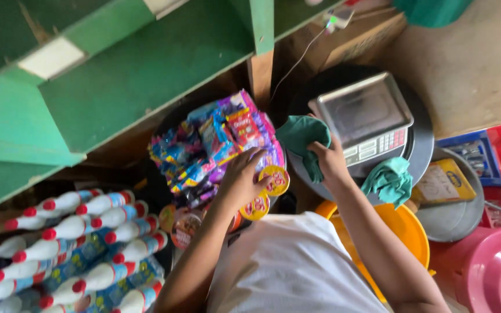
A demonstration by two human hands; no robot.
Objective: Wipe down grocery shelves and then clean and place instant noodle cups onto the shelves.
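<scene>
While the left hand (pixel 240 177) lies spread on a heap of bright snack packets (pixel 213 142) under the green shelf (pixel 146 69), the right hand (pixel 327 157) grips a teal cloth (pixel 301 139) beside a weighing scale (pixel 366 116) — another cloth (pixel 388 181) lies near an orange basin (pixel 404 226).

Green wooden shelving (pixel 134 75) runs above and left of the hands, held by a bare timber post (pixel 260 72). Bare concrete floor (pixel 471 64) lies beyond the right hand, upper right. Light is soft and even, and dim under the shelf.
</scene>
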